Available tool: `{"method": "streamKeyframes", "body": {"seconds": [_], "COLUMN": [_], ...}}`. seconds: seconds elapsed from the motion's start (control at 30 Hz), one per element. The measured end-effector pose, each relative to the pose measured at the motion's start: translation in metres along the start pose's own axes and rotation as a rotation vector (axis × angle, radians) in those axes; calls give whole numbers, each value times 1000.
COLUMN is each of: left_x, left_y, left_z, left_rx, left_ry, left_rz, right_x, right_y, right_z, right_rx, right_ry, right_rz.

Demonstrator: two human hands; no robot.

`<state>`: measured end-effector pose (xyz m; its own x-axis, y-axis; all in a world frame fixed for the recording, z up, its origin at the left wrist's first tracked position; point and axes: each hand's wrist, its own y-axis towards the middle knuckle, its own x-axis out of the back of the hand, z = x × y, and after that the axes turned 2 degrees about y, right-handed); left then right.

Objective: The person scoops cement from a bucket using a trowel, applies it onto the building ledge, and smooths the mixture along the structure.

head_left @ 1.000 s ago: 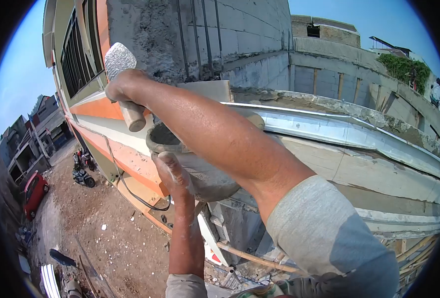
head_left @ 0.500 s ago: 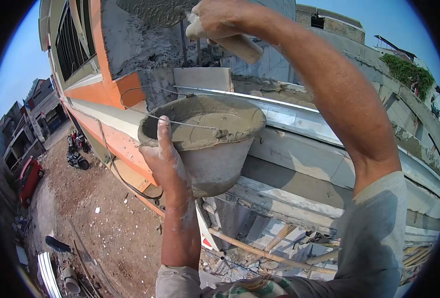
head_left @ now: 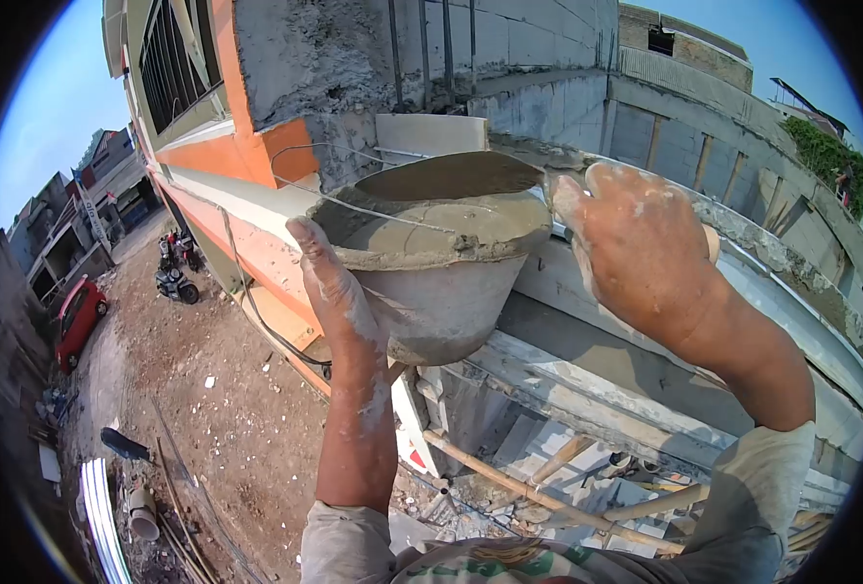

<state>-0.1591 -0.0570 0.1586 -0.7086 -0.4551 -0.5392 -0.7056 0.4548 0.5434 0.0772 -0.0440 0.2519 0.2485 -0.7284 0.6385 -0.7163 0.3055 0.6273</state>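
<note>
A mortar-caked bucket is in front of me, filled with wet grey mortar. My left hand grips its near left side, thumb up by the rim and the other fingers hidden. A bent wire handle lies across the top of the bucket. In my right hand, closed at the bucket's right, is a trowel. Its broad blade is over the far part of the mortar; whether it touches cannot be seen. The wooden end of its grip shows past my fist.
Behind the bucket stand a rough concrete column with upright steel bars and a pale board. An orange-edged ledge runs along the left. Bamboo poles cross below, and the ground with a red car lies far down.
My right hand has come down from the column with the trowel, which carried mortar, to the bucket. The view has shifted slightly; my left hand keeps its hold.
</note>
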Motion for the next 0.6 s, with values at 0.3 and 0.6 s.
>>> {"method": "streamKeyframes", "body": {"seconds": [0.3,0.6], "left_x": [0,9], "left_y": [5,-20], "left_z": [-9,3], "left_rx": [259,42], "left_ry": [-133,-128], "left_rz": [-47,-65], "right_x": [-1,-12], "right_y": [-18,3], "right_z": [21,-55], "right_rx": [91,-143], "right_ry": [-212,-213], "right_rz": [-32,238]}}
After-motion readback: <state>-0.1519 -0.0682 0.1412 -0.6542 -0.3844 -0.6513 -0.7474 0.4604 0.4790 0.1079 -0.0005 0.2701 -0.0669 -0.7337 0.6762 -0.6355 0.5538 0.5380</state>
